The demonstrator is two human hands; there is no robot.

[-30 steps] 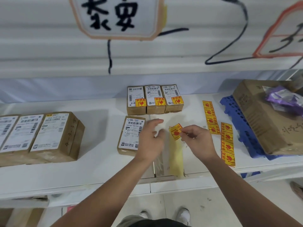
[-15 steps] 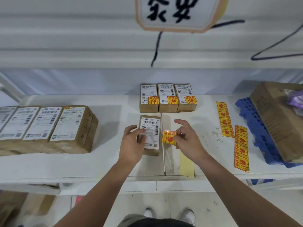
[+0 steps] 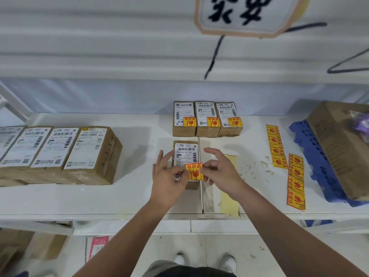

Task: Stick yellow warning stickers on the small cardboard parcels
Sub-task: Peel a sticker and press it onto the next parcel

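Hands at the small parcel (image 3: 186,153)
Open surface (image 3: 139,196) lies left of the left hand (image 3: 167,180), straight-fingered on the parcel's edge; right hand (image 3: 221,172) pinches the yellow sticker (image 3: 193,170) over its near end; rightmost, a blue tray (image 3: 307,152) carries a cardboard box (image 3: 335,140).

Left hand (image 3: 167,176), right hand (image 3: 221,173) close together.

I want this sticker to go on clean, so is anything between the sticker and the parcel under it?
Nothing visible. The right hand pinches the sticker over the near end of the parcel; the left hand rests on the parcel beside it, thumb at the sticker's edge.
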